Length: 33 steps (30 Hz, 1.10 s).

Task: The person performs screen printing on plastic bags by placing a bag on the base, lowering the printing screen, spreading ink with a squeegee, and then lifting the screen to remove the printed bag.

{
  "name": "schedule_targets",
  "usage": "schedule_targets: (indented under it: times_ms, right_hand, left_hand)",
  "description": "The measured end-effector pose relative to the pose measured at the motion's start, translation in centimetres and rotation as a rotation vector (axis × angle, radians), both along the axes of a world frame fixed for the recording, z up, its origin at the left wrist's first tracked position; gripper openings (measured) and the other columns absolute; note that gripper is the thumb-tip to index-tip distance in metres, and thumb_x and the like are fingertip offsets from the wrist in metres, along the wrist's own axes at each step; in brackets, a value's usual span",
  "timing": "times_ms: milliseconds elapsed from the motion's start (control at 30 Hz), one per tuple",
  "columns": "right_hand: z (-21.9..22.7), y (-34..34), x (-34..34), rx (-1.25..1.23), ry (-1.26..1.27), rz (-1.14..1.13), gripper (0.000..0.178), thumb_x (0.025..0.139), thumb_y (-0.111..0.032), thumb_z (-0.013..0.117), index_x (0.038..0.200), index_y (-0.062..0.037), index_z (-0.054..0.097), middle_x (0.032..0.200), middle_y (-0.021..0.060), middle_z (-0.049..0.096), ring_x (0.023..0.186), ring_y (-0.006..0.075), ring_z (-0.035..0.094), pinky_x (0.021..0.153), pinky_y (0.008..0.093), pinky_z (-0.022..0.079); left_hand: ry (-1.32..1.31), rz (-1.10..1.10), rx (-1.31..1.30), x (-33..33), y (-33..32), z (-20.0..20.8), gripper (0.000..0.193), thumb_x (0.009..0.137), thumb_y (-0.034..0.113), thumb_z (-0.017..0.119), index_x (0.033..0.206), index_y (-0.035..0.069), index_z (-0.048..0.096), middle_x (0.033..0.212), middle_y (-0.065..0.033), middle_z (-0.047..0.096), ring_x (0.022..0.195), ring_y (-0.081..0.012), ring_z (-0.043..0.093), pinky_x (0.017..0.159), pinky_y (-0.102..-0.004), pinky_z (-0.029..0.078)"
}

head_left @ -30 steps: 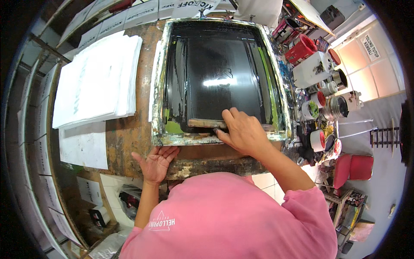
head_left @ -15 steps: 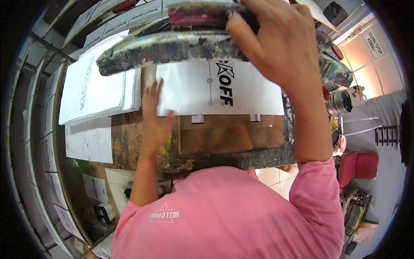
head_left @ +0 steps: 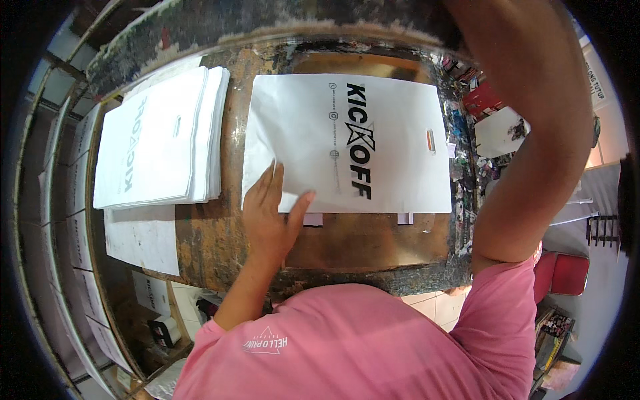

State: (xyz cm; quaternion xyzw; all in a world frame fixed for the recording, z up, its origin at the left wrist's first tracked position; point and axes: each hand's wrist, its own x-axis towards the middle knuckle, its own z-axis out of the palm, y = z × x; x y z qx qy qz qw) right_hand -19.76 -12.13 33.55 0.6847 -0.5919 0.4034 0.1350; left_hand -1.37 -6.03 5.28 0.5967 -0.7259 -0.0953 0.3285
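Note:
A white plastic bag point(head_left: 300, 133) with black lettering and a punched handle slot lies flat on the paint-stained worktable point(head_left: 207, 233). My left hand point(head_left: 270, 210) is over its near left corner, fingers stretched and thumb apart; whether it presses on the bag I cannot tell. My right arm point(head_left: 533, 147) reaches up past the top edge, so that hand is out of sight. Along the top, a paint-crusted printing frame point(head_left: 267, 23) is raised above the table. To the left is a stack of similar white bags point(head_left: 157, 147).
Small pale tabs point(head_left: 313, 219) stick out under the bag's near edge. A rack with more printed bags point(head_left: 80, 233) stands along the left. On the right are a red chair point(head_left: 570, 273) and a white container point(head_left: 500, 132) beside the table.
The printing frame has swung up and away, uncovering the whole bag. My right hand has gone out of view at the top. My left hand has moved right, over the bag's corner.

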Motion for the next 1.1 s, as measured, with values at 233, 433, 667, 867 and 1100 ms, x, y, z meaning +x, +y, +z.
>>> schedule_targets:
  times_ms: [233,433,667,867,1100]
  right_hand:
    - [0.5,-1.1,-0.7,0.098,-0.070,0.068,0.039,0.084,-0.033,0.056,0.069,0.0021,0.063,0.057,0.0172,0.058,0.052,0.0299,0.056,0.055,0.0417,0.045]
    - [0.4,-1.6,-1.7,0.116,-0.052,0.070,0.036,0.086,-0.032,0.057,0.074,0.0013,0.062,0.061,0.0173,0.059,0.056,0.0301,0.056,0.058,0.0413,0.044]
    - [-1.9,-2.4,-5.0,0.119,0.209,0.208,0.037,0.096,-0.035,0.055,0.105,-0.0003,0.065,0.091,0.0205,0.065,0.085,0.0369,0.063,0.081,0.0432,0.048]
    - [-1.4,-1.3,-4.8,0.000,0.300,0.198,0.042,0.096,-0.036,0.054,0.113,-0.0002,0.066,0.103,0.0256,0.067,0.095,0.0426,0.063,0.089,0.0440,0.048]
    - [-3.3,0.7,-3.9,0.005,0.215,0.118,0.053,0.092,-0.038,0.059,0.134,-0.0045,0.056,0.100,0.0285,0.069,0.099,0.0458,0.063,0.092,0.0517,0.045]
  left_hand:
    - [0.506,0.217,0.029,0.2,-1.3,3.9,0.046,0.094,0.010,0.072,0.137,-0.003,0.062,0.118,-0.0180,0.072,0.086,-0.0134,0.068,0.067,-0.0250,0.054]
    - [0.701,0.348,0.094,10.3,-1.1,5.8,0.051,0.089,0.000,0.065,0.140,-0.003,0.059,0.083,-0.0005,0.066,0.062,-0.0011,0.052,0.053,-0.0192,0.039]
    - [0.564,0.402,0.166,26.3,-2.7,6.1,0.071,0.074,-0.001,0.058,0.145,-0.004,0.052,0.119,-0.0149,0.064,0.085,-0.0147,0.063,0.071,-0.0266,0.051]
    - [-0.062,0.591,0.172,43.5,-7.8,6.3,0.085,0.075,0.002,0.066,0.156,0.004,0.038,0.134,-0.0257,0.061,0.104,-0.0320,0.067,0.088,-0.0380,0.054]
    - [0.479,-0.066,0.184,17.0,-3.5,11.8,0.065,0.096,0.031,0.073,0.147,-0.002,0.051,0.141,-0.0204,0.061,0.131,-0.0313,0.058,0.111,-0.0421,0.045]
